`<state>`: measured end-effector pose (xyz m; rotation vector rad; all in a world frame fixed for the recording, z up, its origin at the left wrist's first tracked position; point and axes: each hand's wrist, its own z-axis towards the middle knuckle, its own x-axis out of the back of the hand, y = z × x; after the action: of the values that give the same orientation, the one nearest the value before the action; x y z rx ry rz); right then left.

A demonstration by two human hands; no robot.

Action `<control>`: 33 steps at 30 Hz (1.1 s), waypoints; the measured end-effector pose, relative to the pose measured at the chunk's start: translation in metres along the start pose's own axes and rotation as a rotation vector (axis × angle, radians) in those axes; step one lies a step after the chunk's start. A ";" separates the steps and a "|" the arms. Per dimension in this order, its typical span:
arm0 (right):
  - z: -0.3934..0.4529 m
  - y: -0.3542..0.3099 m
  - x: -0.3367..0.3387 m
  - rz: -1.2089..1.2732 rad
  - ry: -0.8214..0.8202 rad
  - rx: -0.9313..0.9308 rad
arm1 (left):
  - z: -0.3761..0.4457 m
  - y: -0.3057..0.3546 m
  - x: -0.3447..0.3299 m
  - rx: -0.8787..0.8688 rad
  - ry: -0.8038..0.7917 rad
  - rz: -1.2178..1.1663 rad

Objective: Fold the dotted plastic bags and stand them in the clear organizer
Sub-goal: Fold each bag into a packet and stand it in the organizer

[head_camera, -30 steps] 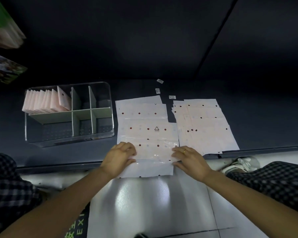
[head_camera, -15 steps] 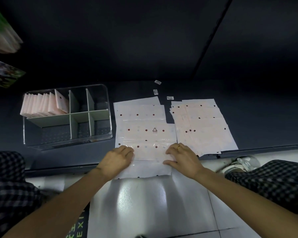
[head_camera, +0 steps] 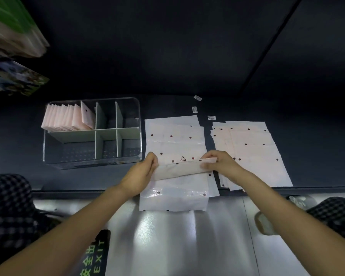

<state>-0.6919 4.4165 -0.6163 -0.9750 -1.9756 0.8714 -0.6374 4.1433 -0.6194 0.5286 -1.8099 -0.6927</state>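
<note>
folding top dotted bag (head_camera: 179,171) now. left hand (head_camera: 140,176) and right hand (head_camera: 220,165) each pinch one end. next: press crease flat, fold smaller, stand in clear organizer (head_camera: 92,164).

Half-folded dotted bag (head_camera: 179,171) atop flat pile (head_camera: 174,136), beside clear organizer (head_camera: 92,156)

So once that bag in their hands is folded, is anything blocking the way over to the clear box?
Nothing visible does. The folded bag is held between the left hand and right hand, and only bare dark surface lies between it and the clear organizer. The organizer's top is open; folded bags fill just the back-left compartment.
</note>
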 end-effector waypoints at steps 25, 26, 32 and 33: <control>0.025 -0.002 -0.059 -0.548 0.671 0.183 | 0.005 -0.033 -0.067 -0.188 -0.062 0.691; 0.020 -0.003 -0.071 -0.578 0.625 0.311 | 0.006 -0.033 -0.067 -0.186 -0.059 0.685; 0.026 0.011 -0.107 -0.887 0.014 0.435 | 0.016 -0.031 -0.049 -0.159 -0.116 0.658; 0.029 0.015 -0.100 -0.925 0.035 0.394 | 0.018 -0.032 -0.049 -0.167 -0.126 0.673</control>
<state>-0.6690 4.3326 -0.6752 0.1735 -1.8227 0.6374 -0.6374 4.1552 -0.6792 -0.2439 -1.8676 -0.4044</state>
